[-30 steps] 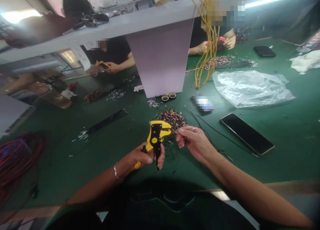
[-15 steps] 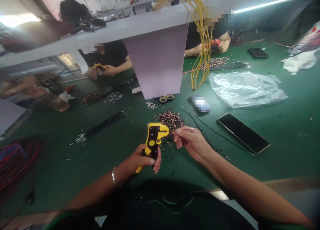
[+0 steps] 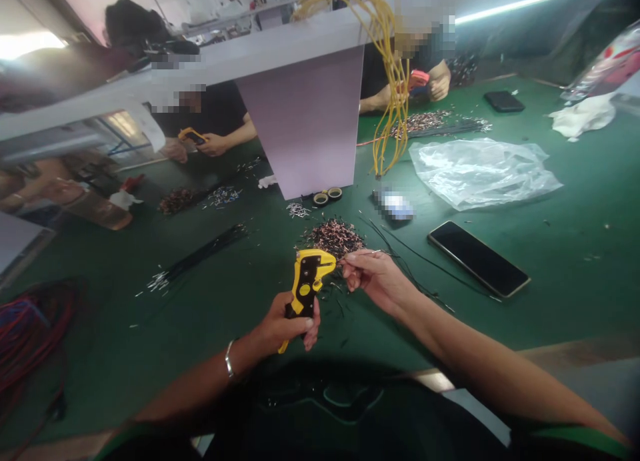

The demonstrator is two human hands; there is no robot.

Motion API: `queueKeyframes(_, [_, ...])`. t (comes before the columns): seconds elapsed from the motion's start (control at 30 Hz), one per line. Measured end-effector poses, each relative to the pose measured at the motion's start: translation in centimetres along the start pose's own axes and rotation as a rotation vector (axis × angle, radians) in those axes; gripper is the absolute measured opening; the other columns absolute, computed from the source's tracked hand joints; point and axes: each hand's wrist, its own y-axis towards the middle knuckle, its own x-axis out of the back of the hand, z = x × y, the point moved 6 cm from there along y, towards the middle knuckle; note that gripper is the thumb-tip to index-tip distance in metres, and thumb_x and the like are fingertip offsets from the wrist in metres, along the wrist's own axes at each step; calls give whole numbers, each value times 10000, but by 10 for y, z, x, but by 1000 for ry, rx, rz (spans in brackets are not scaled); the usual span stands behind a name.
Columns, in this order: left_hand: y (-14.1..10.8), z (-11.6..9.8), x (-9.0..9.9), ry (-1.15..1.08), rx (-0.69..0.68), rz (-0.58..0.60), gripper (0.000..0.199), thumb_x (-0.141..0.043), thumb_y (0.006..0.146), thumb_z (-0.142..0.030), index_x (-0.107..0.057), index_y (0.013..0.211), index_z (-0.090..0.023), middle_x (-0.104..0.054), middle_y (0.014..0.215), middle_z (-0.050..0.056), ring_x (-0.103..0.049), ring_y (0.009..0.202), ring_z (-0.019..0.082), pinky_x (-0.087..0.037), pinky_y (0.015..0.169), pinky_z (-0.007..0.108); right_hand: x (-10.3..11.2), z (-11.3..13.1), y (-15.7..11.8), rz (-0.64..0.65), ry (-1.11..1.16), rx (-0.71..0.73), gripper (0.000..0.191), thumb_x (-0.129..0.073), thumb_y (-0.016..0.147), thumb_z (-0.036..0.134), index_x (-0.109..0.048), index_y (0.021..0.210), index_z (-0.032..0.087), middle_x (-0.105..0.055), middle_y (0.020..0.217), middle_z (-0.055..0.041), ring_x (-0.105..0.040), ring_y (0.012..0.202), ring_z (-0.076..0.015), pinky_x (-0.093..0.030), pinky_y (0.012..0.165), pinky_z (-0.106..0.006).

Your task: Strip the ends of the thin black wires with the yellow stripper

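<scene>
Wire strippers (image 3: 306,284), yellow and black, sit in our left hand (image 3: 283,324), our fingers closed around the handles and the tool's head standing upright above our fist. Our right hand (image 3: 373,277) pinches a thin wire (image 3: 363,254) between thumb and fingertips, its end right at the head of the strippers; we cannot tell whether it lies inside the jaws. Just beyond our hands lies a heap of short wires (image 3: 334,239) with copper-coloured ends, and loose black wire scraps (image 3: 340,301) scatter below it on the green bench mat (image 3: 550,321). Long black wires (image 3: 425,274) trail off to the right of our right hand, toward a smartphone (image 3: 479,259) lying on the mat. Farther right and far lies a clear plastic bag (image 3: 483,174). On the left, a bundle of black wires (image 3: 200,254) lies on the mat, with a red and blue cable coil (image 3: 30,334) at the near left. Far ahead, two tape rolls (image 3: 326,196) sit at the foot of a pale lilac panel (image 3: 300,121), and a yellow wire bundle (image 3: 387,94) hangs beside it. Beyond the panel, one co-worker (image 3: 210,107) holds yellow strippers (image 3: 193,136), and another (image 3: 395,67) works at far right.
</scene>
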Motion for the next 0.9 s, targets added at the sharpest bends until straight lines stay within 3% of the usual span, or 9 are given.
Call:
queueKeyframes(0.23, [0, 1, 6, 17, 26, -79, 201, -723, 742, -229, -552, 802, -141, -469, 452, -70, -388, 349, 60, -385, 385, 206, 2, -7, 4, 39, 24, -48, 173, -814, 685, 292, -745, 690, 133, -684, 564, -1, -551, 405, -82, -502, 452, -216])
queueKeyframes(0.47, [5, -15, 2, -78, -73, 0, 255, -714, 683, -185, -604, 905, -124, -577, 711, 19, -535, 550, 119, -465, 532, 289, 3, 4, 1, -17, -3, 3, 168, -831, 660, 287, -744, 664, 143, -687, 560, -5, -544, 402, -83, -488, 438, -217])
queueKeyframes(0.7, [9, -25, 25, 46, -194, -171, 335, -752, 687, -180, -601, 980, -122, -624, 791, 39, -577, 635, 147, -491, 612, 321, 4, 14, -3, -53, -144, 145, 161, -813, 679, 292, -735, 634, 159, -697, 567, -22, -563, 406, -108, -437, 427, -244])
queueKeyframes(0.9, [12, -42, 28, 174, -215, -290, 368, -789, 681, -197, -589, 982, -128, -635, 839, 39, -605, 689, 147, -513, 648, 310, -5, 9, -10, 3, -314, 208, 146, -792, 703, 296, -746, 642, 172, -686, 544, -31, -549, 407, -119, -443, 460, -287])
